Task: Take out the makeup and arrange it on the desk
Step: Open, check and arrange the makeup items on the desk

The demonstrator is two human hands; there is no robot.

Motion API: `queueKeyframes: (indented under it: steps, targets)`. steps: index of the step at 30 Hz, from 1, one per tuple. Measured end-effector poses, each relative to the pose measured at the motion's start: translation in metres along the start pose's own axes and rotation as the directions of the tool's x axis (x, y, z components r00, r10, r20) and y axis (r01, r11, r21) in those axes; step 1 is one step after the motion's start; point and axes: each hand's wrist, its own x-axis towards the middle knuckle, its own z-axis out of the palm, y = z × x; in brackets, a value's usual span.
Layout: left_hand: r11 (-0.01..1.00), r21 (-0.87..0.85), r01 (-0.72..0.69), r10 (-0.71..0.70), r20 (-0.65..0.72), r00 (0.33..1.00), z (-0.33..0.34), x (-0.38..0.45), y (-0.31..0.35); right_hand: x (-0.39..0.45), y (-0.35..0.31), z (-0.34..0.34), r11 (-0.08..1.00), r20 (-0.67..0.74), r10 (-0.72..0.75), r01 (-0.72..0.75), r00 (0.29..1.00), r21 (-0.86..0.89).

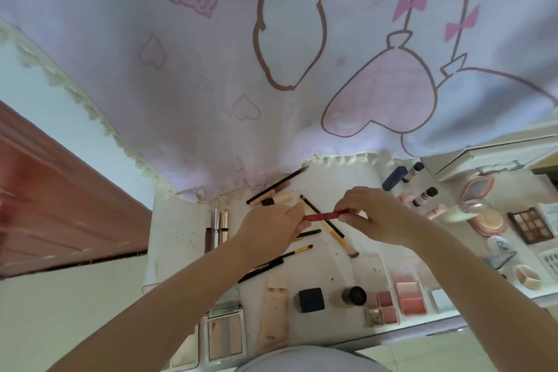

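On the white surface [181, 229], above the black brush [321, 216], the left hand [268, 229] and right hand [377, 214] pinch opposite ends of a red pencil [324, 215], its long axis running between them; both equally near.

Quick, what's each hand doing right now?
Left hand: pinches one end of the red pencil.
Right hand: pinches the other end of the same pencil, above the desk.

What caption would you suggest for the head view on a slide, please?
Both hands, left and right, hold a red pencil above a desk strewn with brushes and palettes.
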Motion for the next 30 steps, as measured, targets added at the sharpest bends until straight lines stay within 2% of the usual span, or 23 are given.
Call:
queueKeyframes:
  steps: [3, 7, 8, 9, 10, 15, 18, 21, 22, 24, 26, 27, 30]
  targets:
    - [1.0, 0.009, -0.001, 0.0, 0.096, 0.995, 0.001, 0.001, 0.007, -0.012, 0.0, -0.001, 0.999, -0.022, 0.038, -0.037, 0.999, 0.037]
    - [0.998, 0.049, -0.047, 0.047, -0.005, 0.999, -0.004, 0.006, 0.009, -0.023, 0.002, -0.002, 0.994, -0.048, 0.069, -0.065, 0.996, 0.092]
    - [0.998, 0.02, -0.067, 0.067, 0.015, 0.998, -0.005, 0.005, 0.008, -0.026, 0.002, -0.002, 0.992, -0.054, 0.066, -0.06, 0.996, 0.108]
    - [0.992, 0.0, -0.124, 0.124, 0.021, 0.992, -0.005, 0.006, 0.009, -0.028, 0.001, -0.002, 0.991, -0.063, 0.062, -0.054, 0.996, 0.124]
    - [0.984, 0.06, -0.168, 0.168, 0.0, 0.986, -0.002, 0.007, 0.009, -0.029, 0.001, -0.002, 0.989, -0.077, 0.061, -0.05, 0.995, 0.143]
    - [0.99, 0.1, -0.103, 0.082, 0.187, 0.979, -0.014, 0.013, 0.015, -0.029, 0.003, -0.006, 0.985, -0.132, 0.042, -0.019, 0.99, 0.17]
    - [0.99, 0.113, -0.085, 0.062, 0.196, 0.979, -0.015, 0.011, 0.013, -0.028, 0.003, -0.006, 0.985, -0.135, 0.035, -0.011, 0.99, 0.174]
    - [0.99, 0.086, -0.116, 0.1, 0.178, 0.979, -0.015, 0.007, 0.016, -0.027, 0.001, 0.0, 0.985, -0.113, 0.013, 0.006, 0.994, 0.171]
    - [0.995, 0.047, -0.092, 0.083, 0.181, 0.98, -0.013, 0.003, 0.011, -0.028, 0.003, -0.001, 0.987, -0.096, 0.026, -0.01, 0.995, 0.162]
    - [0.997, -0.032, 0.065, -0.057, 0.209, 0.976, -0.014, -0.006, -0.016, -0.038, 0.02, -0.013, 0.98, -0.135, 0.157, -0.138, 0.978, 0.14]
    - [0.966, -0.007, 0.259, -0.252, 0.212, 0.944, -0.016, -0.023, -0.053, -0.054, 0.041, -0.031, 0.936, -0.243, 0.325, -0.273, 0.914, 0.225]
    - [0.955, 0.015, 0.298, -0.294, 0.2, 0.934, -0.016, -0.029, -0.066, -0.06, 0.047, -0.038, 0.921, -0.256, 0.363, -0.302, 0.896, 0.247]
    - [0.95, -0.014, 0.311, -0.302, 0.202, 0.932, -0.015, -0.03, -0.07, -0.045, 0.037, -0.036, 0.942, -0.194, 0.31, -0.274, 0.931, 0.194]
